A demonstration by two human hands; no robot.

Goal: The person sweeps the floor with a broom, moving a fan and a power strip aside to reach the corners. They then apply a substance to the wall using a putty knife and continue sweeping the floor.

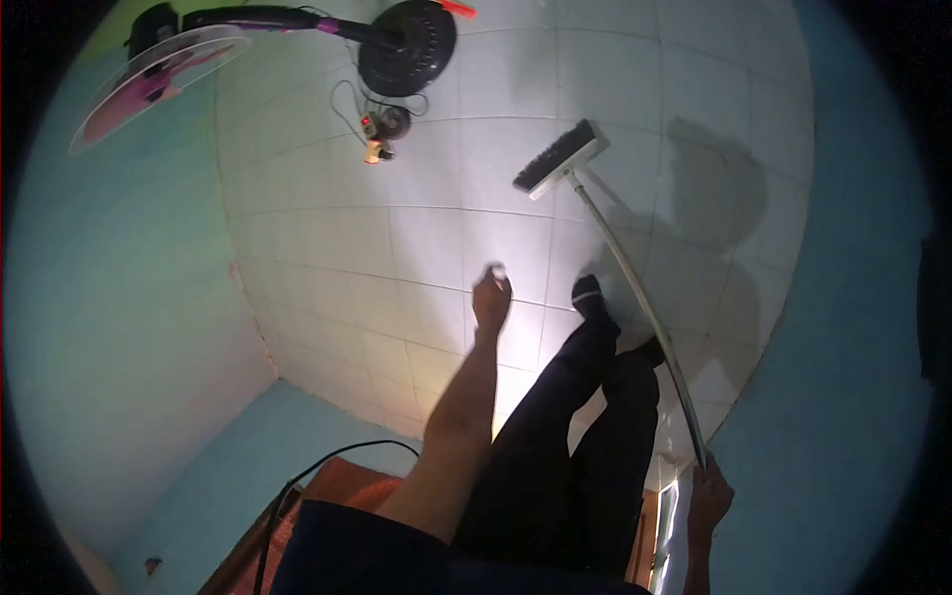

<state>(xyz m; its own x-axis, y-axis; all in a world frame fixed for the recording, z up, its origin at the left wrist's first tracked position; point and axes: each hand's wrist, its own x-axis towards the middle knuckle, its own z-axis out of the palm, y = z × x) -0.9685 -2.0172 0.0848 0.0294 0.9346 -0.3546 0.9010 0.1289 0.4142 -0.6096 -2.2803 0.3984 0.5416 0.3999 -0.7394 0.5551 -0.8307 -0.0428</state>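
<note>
A broom with a dark bristle head (558,159) and a long pale handle lies across the view, its head on the tiled floor. Near the handle's far end, at the lower right, my right hand (710,496) is wrapped round it. My left hand (492,297) is closed above the floor at the centre, with a small whitish thing (499,272) between the fingers; what it is cannot be made out. My two legs in dark trousers are between the hands, with a dark sock (588,295) showing.
A standing fan (407,48) with a pink-bladed head is at the upper left. Beside its base are a power strip (371,126), a dark round object and loose cords. Blue walls (109,297) border the tiles. A reddish cloth (342,484) and black cable are at lower left.
</note>
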